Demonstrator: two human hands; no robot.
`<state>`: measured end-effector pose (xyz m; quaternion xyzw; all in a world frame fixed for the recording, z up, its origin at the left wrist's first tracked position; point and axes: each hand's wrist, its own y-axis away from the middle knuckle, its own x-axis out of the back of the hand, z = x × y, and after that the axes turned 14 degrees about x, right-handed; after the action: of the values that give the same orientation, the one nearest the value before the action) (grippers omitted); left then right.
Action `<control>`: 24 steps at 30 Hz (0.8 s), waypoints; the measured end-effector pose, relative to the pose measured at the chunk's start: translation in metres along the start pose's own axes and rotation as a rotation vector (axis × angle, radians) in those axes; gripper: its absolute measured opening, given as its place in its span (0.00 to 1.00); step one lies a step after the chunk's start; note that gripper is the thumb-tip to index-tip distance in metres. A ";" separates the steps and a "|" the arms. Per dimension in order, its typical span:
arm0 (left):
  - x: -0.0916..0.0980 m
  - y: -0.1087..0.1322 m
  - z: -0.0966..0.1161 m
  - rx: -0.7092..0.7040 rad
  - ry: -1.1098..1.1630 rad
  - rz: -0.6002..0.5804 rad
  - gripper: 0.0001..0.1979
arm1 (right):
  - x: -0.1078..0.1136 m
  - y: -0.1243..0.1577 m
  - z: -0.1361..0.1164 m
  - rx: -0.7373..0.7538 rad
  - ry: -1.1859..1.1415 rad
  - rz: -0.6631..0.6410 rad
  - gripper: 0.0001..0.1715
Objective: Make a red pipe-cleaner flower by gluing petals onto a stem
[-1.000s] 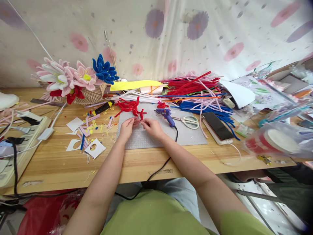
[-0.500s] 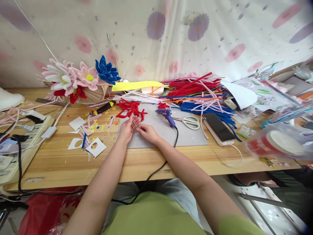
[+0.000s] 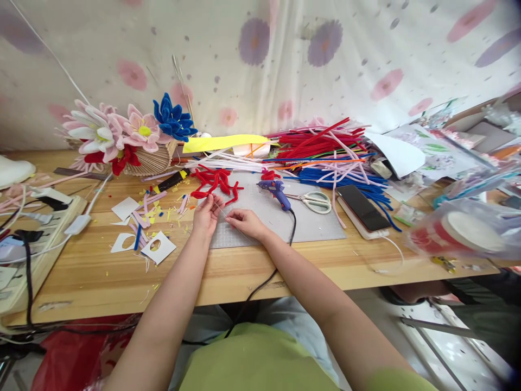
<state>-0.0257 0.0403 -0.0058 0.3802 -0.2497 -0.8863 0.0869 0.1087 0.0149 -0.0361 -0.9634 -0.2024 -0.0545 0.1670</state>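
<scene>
The left hand (image 3: 206, 216) pinched a thin pale strand (image 3: 220, 209) between thumb and fingers. The strand slanted from there toward the person's right and back toward the body, its long axis bridging the gap between the hands. At its lower right, the right hand (image 3: 249, 224) had its fingers pinched on it too; whether the strand ended there could not be told. The pile of red fuzzy stems (image 3: 211, 179) lay just beyond the left fingertips, nearer that hand than the other.

Counted from the left, the counter (image 3: 122, 282) carried one plain white square (image 3: 125, 208), one white card with a round hole (image 3: 166, 252) and one blue flower (image 3: 173, 118); the red stems overlapped too much to count. Then came one cutting mat (image 3: 313, 231) under the hands, one purple glue gun (image 3: 275, 191), one pair of scissors (image 3: 302, 197), one dark-screened phone (image 3: 362, 208) and one red-and-white cup (image 3: 427, 238).
</scene>
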 end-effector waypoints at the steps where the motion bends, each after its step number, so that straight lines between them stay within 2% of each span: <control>1: 0.000 0.000 0.000 -0.003 -0.001 0.006 0.08 | 0.000 0.000 0.000 0.000 0.008 0.001 0.15; 4: 0.001 0.001 0.001 0.013 -0.006 -0.004 0.06 | 0.000 0.001 -0.001 -0.021 0.020 0.014 0.16; 11: 0.005 0.000 0.008 0.059 -0.018 -0.127 0.06 | 0.005 0.001 -0.006 -0.056 -0.103 -0.008 0.20; 17: 0.005 0.002 0.013 0.056 -0.026 -0.171 0.06 | 0.004 0.001 -0.007 -0.068 -0.064 -0.005 0.22; 21: 0.005 0.003 0.024 0.027 0.023 -0.130 0.10 | 0.003 0.000 -0.006 -0.024 -0.075 0.080 0.19; 24: 0.006 0.005 0.036 0.070 0.074 -0.093 0.13 | 0.006 -0.001 -0.007 -0.018 -0.096 0.177 0.18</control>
<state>-0.0562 0.0472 0.0144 0.4269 -0.2593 -0.8653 0.0412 0.1136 0.0152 -0.0286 -0.9805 -0.1239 0.0047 0.1527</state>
